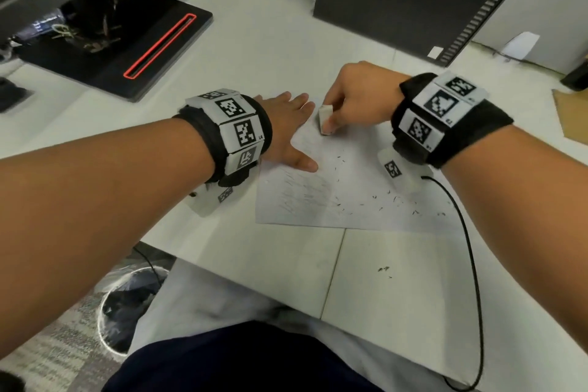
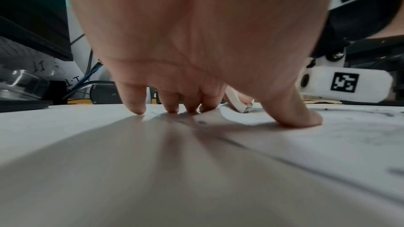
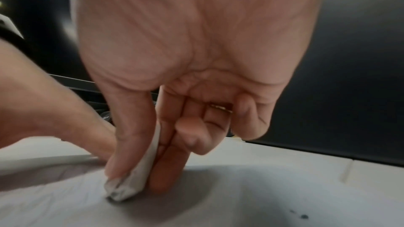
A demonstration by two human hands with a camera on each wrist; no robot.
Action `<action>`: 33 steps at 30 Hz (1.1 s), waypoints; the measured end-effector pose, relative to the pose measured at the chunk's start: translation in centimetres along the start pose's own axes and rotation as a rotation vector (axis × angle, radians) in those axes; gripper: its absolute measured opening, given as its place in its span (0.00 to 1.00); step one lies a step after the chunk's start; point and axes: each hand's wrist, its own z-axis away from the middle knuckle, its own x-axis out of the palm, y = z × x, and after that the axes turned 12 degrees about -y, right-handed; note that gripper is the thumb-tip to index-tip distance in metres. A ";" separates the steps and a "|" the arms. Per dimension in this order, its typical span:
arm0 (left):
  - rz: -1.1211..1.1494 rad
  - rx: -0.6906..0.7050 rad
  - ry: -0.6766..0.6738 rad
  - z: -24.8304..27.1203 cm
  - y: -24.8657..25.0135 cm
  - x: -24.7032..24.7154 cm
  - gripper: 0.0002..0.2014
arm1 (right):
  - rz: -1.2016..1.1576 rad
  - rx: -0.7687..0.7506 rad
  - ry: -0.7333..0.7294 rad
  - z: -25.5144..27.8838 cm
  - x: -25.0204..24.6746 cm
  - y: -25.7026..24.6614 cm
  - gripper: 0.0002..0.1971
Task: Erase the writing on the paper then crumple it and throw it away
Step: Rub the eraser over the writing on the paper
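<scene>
Our forearms frame the paper, flat on the desk with its long axis running left-right before us. Left hand is spread, fingers straight, pinning the sheet's far-left corner. Right hand pinches the eraser between thumb and fingers, tip down on the paper's far edge, just beside the left fingers. Faint writing shows nearer us, bottom-left, so we judge the next strokes run toward us. Crumbs litter the right side. Bin sits low left, nearer our left hand.
</scene>
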 end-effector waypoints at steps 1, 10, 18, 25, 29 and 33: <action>-0.013 -0.010 0.017 0.2 0.1 0.0 0.58 | -0.008 0.005 -0.001 -0.1 -0.1 -0.1 0.17; -0.037 -0.031 0.080 2.1 2.2 0.0 0.35 | -0.063 0.005 0.028 0.0 0.7 0.1 0.02; -0.170 -0.097 -0.049 2.0 2.2 0.0 0.53 | 0.227 -0.049 0.098 2.6 3.1 -1.6 0.12; -0.183 -0.085 -0.050 2.5 2.2 0.0 0.50 | 0.190 -0.175 -0.091 7.5 5.9 -2.3 0.10; -0.182 -0.075 -0.039 2.8 2.2 0.4 0.52 | 0.177 -0.138 -0.077 4.7 3.6 -2.4 0.12; -0.165 -0.040 -0.036 3.0 1.9 0.9 0.53 | 0.111 -0.098 0.042 2.4 1.9 -2.1 0.10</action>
